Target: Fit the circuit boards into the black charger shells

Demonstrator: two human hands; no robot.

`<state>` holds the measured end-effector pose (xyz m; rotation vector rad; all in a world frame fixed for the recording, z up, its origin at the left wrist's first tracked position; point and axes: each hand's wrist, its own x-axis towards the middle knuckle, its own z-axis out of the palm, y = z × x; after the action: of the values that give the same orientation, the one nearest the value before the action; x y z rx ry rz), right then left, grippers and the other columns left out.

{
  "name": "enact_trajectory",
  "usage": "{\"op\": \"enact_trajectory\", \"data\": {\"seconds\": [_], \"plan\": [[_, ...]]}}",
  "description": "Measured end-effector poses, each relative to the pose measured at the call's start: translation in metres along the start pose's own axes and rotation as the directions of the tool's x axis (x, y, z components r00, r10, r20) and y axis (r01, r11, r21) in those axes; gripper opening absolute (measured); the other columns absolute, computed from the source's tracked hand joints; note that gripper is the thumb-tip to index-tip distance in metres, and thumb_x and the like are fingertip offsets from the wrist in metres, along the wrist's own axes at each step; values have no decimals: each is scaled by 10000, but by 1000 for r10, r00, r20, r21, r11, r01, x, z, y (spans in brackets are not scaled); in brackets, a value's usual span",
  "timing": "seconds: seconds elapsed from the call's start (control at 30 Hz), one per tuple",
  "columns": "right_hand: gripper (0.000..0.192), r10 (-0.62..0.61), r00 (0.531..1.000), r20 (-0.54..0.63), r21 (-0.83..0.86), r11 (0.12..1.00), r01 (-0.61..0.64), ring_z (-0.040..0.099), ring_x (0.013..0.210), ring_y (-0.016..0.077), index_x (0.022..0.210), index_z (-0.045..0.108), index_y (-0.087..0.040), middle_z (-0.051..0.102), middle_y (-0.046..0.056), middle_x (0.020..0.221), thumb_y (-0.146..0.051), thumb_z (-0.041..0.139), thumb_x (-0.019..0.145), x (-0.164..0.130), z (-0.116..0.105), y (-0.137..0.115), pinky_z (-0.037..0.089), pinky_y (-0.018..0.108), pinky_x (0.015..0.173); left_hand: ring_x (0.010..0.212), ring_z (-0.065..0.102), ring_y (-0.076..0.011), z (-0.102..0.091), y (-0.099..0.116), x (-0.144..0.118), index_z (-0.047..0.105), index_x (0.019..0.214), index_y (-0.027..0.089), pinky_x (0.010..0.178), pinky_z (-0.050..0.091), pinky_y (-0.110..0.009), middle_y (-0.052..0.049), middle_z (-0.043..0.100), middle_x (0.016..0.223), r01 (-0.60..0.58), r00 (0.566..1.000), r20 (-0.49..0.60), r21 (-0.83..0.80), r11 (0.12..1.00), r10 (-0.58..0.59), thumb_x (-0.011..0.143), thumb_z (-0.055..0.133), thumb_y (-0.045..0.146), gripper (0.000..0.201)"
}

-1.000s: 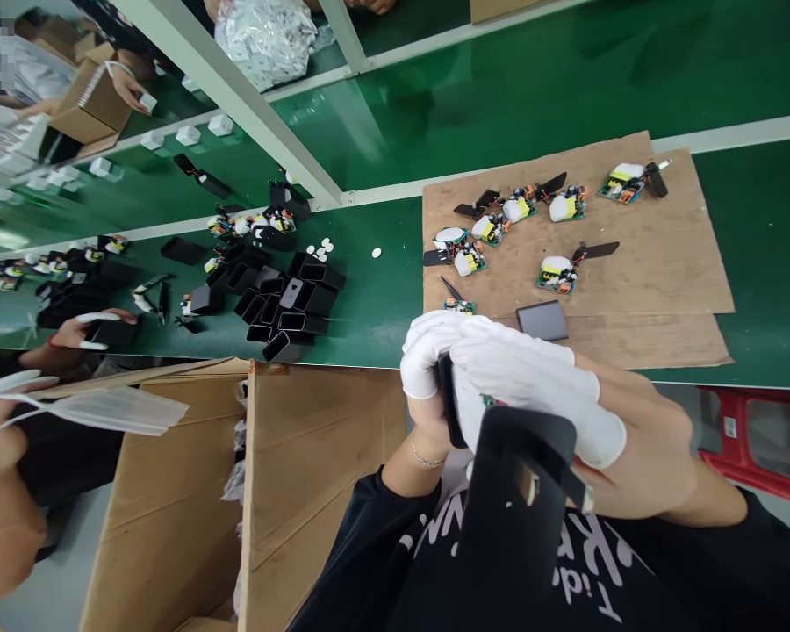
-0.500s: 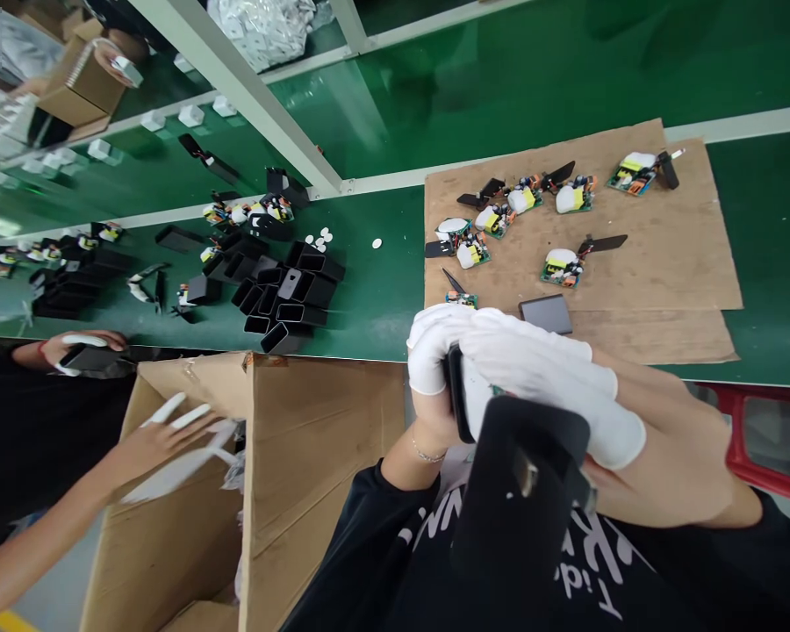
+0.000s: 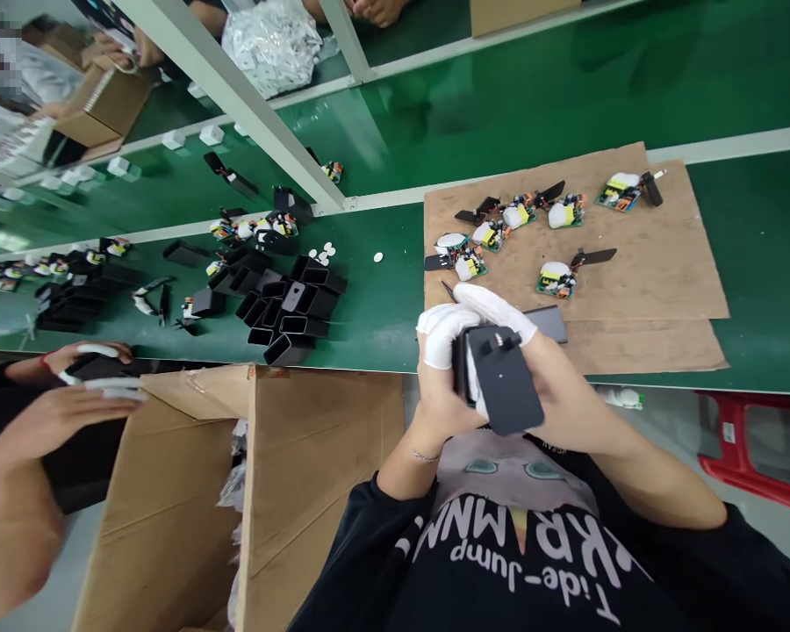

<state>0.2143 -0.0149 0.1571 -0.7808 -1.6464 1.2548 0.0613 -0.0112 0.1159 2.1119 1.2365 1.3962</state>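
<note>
Both my hands wear white finger cots and hold a black charger housing with metal prongs, close to my chest at the belt's near edge. My left hand grips its left side; my right hand wraps the right side with the fingers over the top. A white part shows between the housing pieces. Just beyond my hands a dark flat cover lies on the brown cardboard sheet, among several small circuit boards with white and yellow parts.
A pile of black empty housings sits on the green belt to the left, with small white discs. An open cardboard box stands at lower left. A co-worker's hands work at far left. A red stool is at right.
My hands with the black housing have moved away from the camera, toward the belt edge, and turned it so the prong face is up. The co-worker's hand drew back left.
</note>
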Motion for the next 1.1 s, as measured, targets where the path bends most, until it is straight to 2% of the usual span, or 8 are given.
{"op": "enact_trajectory", "data": {"seconds": [0.13, 0.27, 0.4, 0.5, 0.7, 0.83, 0.97, 1.1], "plan": [[682, 74, 996, -44, 278, 959, -59, 515, 1345, 242, 1452, 439, -261, 554, 67, 1436, -415, 729, 854, 7, 15, 16, 405, 386, 1159, 1079, 563, -271, 1, -6, 1, 460, 1228, 228, 949, 496, -509, -97, 576, 1117, -24, 998, -56, 48, 999, 26, 805, 681, 405, 509], [612, 226, 958, -174, 367, 918, -150, 595, 1238, 253, 1305, 558, -231, 642, 77, 1312, -404, 791, 767, 15, 32, 41, 455, 406, 1107, 1130, 554, -278, 0, -16, -7, 426, 1271, 218, 961, 495, -502, -124, 548, 1182, -8, 991, -128, 168, 986, 30, 768, 721, 381, 605], [604, 359, 898, -256, 353, 899, -259, 594, 1209, 297, 1255, 568, -186, 640, 118, 1290, -488, 741, 761, 21, 44, 62, 445, 478, 1091, 1169, 577, -232, -6, -32, -26, 434, 1278, 226, 937, 545, -405, -121, 545, 1220, -140, 971, -162, 214, 967, 177, 805, 706, 235, 546], [716, 261, 946, -192, 141, 961, -236, 499, 1318, 336, 1385, 491, -156, 558, 171, 1397, -477, 707, 783, 21, 45, 67, 356, 524, 1146, 1190, 607, -239, -13, -45, -41, 410, 1364, 242, 927, 569, -395, -130, 585, 1246, -142, 976, -135, 205, 968, 172, 859, 657, 199, 564], [810, 130, 992, -11, -292, 948, -127, 380, 1422, 356, 1524, 334, -222, 445, 162, 1515, -397, 698, 823, 16, 36, 72, 353, 580, 1138, 1329, 536, -303, -28, -51, -56, 384, 1467, 257, 1047, 525, -458, -164, 485, 1481, 210, 978, -8, -49, 976, -211, 938, 553, 354, 564], [802, -44, 998, 50, -429, 901, 61, 437, 1389, 331, 1551, 262, -268, 502, 140, 1475, -366, 673, 870, 13, 41, 85, 383, 555, 1130, 1317, 552, -297, -43, -50, -54, 280, 1534, 246, 1032, 547, -417, -152, 460, 1516, 331, 942, 130, -216, 919, -309, 960, 462, 504, 656], [778, -183, 983, 22, -463, 870, 172, 482, 1348, 324, 1551, 246, -270, 516, 151, 1449, -295, 649, 886, 8, 57, 95, 411, 553, 1115, 1364, 503, -289, -56, -51, -50, 296, 1529, 246, 1115, 469, -434, -138, 457, 1521, 301, 950, 138, -152, 941, -281, 966, 459, 475, 630], [761, -83, 992, 93, -391, 913, 113, 447, 1388, 292, 1551, 232, -224, 442, 154, 1512, -211, 583, 876, 6, 68, 99, 429, 502, 1125, 1257, 596, -248, -62, -60, -52, 348, 1470, 221, 1056, 505, -423, -160, 586, 1384, 133, 989, 44, 134, 982, -140, 969, 484, 326, 530]]}}
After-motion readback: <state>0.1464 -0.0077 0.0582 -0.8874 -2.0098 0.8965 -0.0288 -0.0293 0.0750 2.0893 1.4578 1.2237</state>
